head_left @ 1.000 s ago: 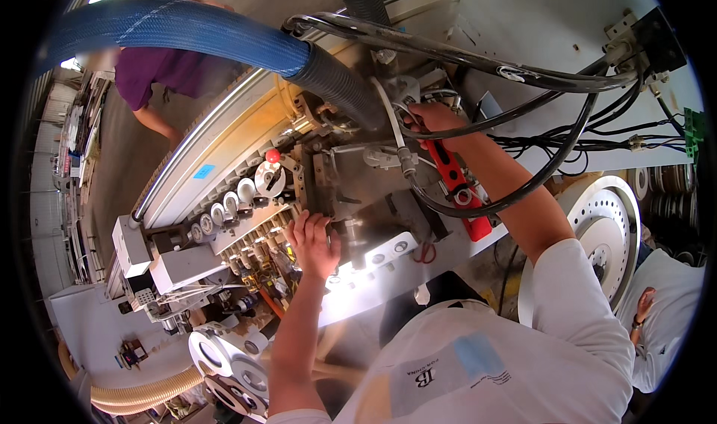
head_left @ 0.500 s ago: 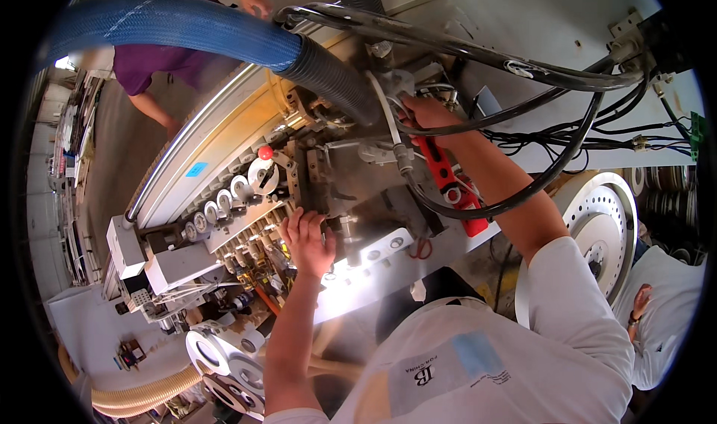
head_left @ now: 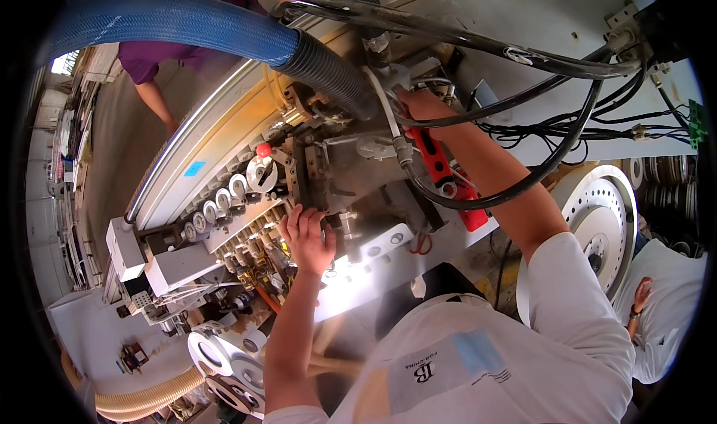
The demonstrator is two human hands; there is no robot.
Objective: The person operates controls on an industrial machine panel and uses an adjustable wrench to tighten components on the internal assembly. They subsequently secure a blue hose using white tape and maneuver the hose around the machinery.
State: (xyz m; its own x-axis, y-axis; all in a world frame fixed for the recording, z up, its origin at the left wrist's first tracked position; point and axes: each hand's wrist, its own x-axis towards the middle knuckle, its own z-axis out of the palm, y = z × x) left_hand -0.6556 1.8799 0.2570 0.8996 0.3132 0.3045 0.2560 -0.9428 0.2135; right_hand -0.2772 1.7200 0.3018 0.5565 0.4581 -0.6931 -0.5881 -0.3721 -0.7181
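My left hand rests on the metal parts of a machine, fingers a little bent and apart, with nothing seen in it. Close by stands a round metal post beside a brightly lit white block. My right hand reaches in among the machine's fittings behind a pale hose; its fingertips are hidden, so I cannot tell what they touch. Below that hand and forearm lies a long red and black tool. A ring-ended metal piece sits against it. Red-handled scissors lie on the white ledge.
A thick blue hose and black cables cross above the work. A red knob stands by a row of white rollers. A person in purple is across the machine; another in white is at right.
The person in purple has leaned nearer, an arm still stretched toward the machine. The whole view has shifted slightly; my two hands stay in about the same places.
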